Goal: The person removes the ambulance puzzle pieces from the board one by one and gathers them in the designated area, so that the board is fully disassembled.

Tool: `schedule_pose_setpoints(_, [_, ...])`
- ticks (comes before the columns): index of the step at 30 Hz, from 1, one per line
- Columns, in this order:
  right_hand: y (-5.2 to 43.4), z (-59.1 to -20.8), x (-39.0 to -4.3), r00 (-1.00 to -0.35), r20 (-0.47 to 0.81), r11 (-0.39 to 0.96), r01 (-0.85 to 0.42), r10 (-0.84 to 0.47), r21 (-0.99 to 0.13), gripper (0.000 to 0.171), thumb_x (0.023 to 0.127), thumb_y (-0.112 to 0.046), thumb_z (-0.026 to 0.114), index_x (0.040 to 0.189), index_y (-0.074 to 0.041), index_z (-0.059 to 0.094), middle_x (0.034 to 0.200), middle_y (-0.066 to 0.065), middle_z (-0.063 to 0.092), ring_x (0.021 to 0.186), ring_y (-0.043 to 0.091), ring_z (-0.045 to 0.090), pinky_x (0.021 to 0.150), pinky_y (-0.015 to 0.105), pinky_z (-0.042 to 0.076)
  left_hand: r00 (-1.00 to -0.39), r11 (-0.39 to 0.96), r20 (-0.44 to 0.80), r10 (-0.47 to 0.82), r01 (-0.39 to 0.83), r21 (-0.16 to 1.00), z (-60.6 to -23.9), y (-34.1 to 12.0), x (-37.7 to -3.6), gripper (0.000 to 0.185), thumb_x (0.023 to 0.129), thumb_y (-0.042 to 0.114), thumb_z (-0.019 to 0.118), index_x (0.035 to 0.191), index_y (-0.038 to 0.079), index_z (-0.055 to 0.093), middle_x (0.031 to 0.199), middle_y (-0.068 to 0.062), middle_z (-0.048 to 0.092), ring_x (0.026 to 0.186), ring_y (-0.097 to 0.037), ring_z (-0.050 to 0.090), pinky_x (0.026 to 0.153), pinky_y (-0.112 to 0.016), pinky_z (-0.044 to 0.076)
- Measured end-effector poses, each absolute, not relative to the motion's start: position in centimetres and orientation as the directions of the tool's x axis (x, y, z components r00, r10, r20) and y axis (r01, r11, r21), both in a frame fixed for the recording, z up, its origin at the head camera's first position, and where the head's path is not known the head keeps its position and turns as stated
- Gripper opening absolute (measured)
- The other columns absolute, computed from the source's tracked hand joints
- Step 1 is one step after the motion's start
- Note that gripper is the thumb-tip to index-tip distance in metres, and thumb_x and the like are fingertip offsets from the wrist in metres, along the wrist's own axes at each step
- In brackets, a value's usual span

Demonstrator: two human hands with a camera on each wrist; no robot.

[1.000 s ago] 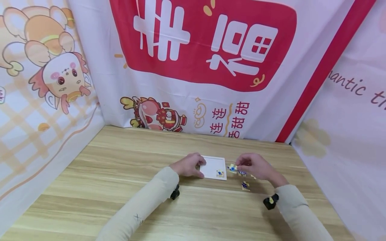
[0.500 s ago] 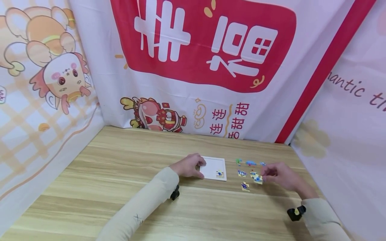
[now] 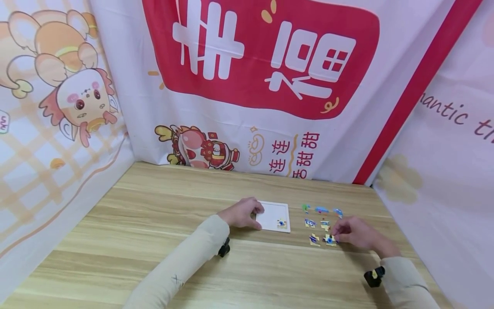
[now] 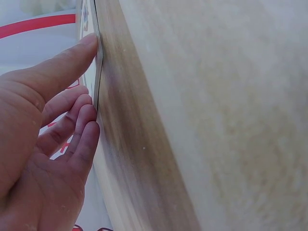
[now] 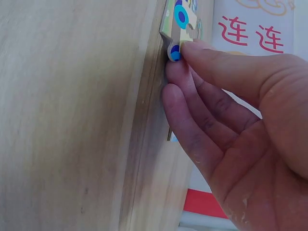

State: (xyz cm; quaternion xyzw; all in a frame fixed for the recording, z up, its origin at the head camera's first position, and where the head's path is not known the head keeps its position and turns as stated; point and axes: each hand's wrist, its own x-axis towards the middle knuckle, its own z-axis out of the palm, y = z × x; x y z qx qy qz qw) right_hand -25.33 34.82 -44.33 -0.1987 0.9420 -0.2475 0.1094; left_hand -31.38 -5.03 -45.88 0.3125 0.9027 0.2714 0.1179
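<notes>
Hidden parts: fingertips of my right hand (image 3: 353,235) cover part of the small yellow-and-blue cardboard puzzle piece (image 3: 329,240) in the head view; its printed picture is too small to read there. In the right wrist view the piece (image 5: 179,26) is seen nearly edge-on, so only a blue ring and a blue knob show.
Left-hand cover: my left hand (image 3: 243,212) hides the near-left corner of the white square puzzle board (image 3: 275,213); the left wrist view shows just the board's thin edge (image 4: 97,72).
Right hand pose: lying low on the light wooden tabletop (image 3: 154,214), wrist toward me, thumb and forefinger pinched together on the puzzle piece, which sits at my fingertips against the wood. Other fingers curl loosely below it.
Left hand pose: resting flat beside the board, fingers fairly straight and close together, tips touching the board's edge; they clamp nothing.
Loose pieces: five more small coloured puzzle pieces (image 3: 321,210) lie just beyond and to the left of my right fingertips, between them and the board.
Placed piece: one small piece (image 3: 281,222) sits in the board's corner nearest my right hand.
Change: half a second ago my right hand held the piece slightly farther away; now it is nearer me, beside the closest loose piece. My left hand has stayed put.
</notes>
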Motion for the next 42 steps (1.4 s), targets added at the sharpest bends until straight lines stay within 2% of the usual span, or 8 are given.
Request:
schedule_pose_setpoints(8, [34.2, -44.0, -25.3, -0.905, -0.147, 0.835, -0.292, -0.399, -0.467, 0.007, 0.087, -0.014, 0.071, 0.09, -0.021, 0.069, 0.093, -0.006, 0.067, 0.085, 0.011, 0.057, 0.074, 0.02, 0.05, -0.779, 0.657, -0.043, 0.626, 0.498, 0.566, -45.9, -4.9, -31.5, 0.057, 0.077, 0.029, 0.081, 0.126, 0.009, 0.061, 0.117, -0.002, 0.059, 0.107, -0.014, 0.056, 0.097, -0.029, 0.048])
schedule_pose_setpoints(16, [33.4, -43.4, -25.2, -0.903, -0.156, 0.851, -0.302, -0.399, -0.431, 0.004, 0.086, -0.016, 0.072, 0.089, -0.018, 0.07, 0.088, -0.007, 0.068, 0.08, 0.007, 0.057, 0.071, 0.021, 0.049, -0.769, 0.654, -0.044, 0.637, 0.51, 0.558, -46.0, -5.0, -31.6, 0.056, 0.078, 0.03, 0.081, 0.125, 0.009, 0.062, 0.117, -0.002, 0.06, 0.107, -0.014, 0.057, 0.097, -0.028, 0.048])
schedule_pose_setpoints(23, [30.3, -42.2, -25.9, -0.916, -0.158, 0.876, -0.287, -0.37, -0.388, 0.013, 0.083, -0.021, 0.076, 0.094, -0.016, 0.07, 0.088, -0.007, 0.067, 0.081, 0.008, 0.058, 0.074, 0.025, 0.053, -0.768, 0.651, -0.043, 0.639, 0.509, 0.564, -45.8, -5.0, -31.5, 0.056, 0.077, 0.029, 0.081, 0.125, 0.008, 0.061, 0.117, -0.003, 0.06, 0.108, -0.016, 0.058, 0.097, -0.029, 0.048])
schedule_pose_setpoints(28, [27.0, -41.7, -26.4, -0.898, -0.132, 0.851, -0.338, -0.419, -0.402, 0.021, 0.083, -0.02, 0.076, 0.102, -0.012, 0.071, 0.094, -0.001, 0.07, 0.084, 0.009, 0.061, 0.077, 0.029, 0.054, -0.767, 0.65, -0.04, 0.64, 0.513, 0.561, -45.8, -5.0, -31.4, 0.056, 0.077, 0.029, 0.082, 0.125, 0.008, 0.062, 0.117, -0.003, 0.06, 0.108, -0.015, 0.058, 0.097, -0.028, 0.048])
schedule_pose_setpoints(36, [22.0, -41.8, -27.7, -0.849, -0.057, 0.799, -0.469, -0.525, -0.376, 0.025, 0.082, -0.015, 0.075, 0.105, -0.008, 0.071, 0.098, 0.003, 0.07, 0.089, 0.015, 0.062, 0.081, 0.034, 0.053, -0.771, 0.649, -0.035, 0.636, 0.51, 0.565, -45.8, -5.0, -31.4, 0.055, 0.077, 0.028, 0.082, 0.124, 0.008, 0.062, 0.116, -0.003, 0.06, 0.107, -0.015, 0.057, 0.096, -0.028, 0.048])
schedule_pose_setpoints(42, [20.0, -42.2, -28.8, -0.84, -0.056, 0.784, -0.477, -0.539, -0.397, 0.026, 0.082, -0.013, 0.076, 0.107, -0.007, 0.071, 0.097, 0.003, 0.071, 0.087, 0.016, 0.062, 0.08, 0.033, 0.053, -0.771, 0.651, -0.043, 0.636, 0.505, 0.567, -45.9, -4.9, -31.4, 0.055, 0.077, 0.029, 0.082, 0.124, 0.009, 0.062, 0.115, -0.002, 0.06, 0.106, -0.015, 0.057, 0.096, -0.028, 0.048])
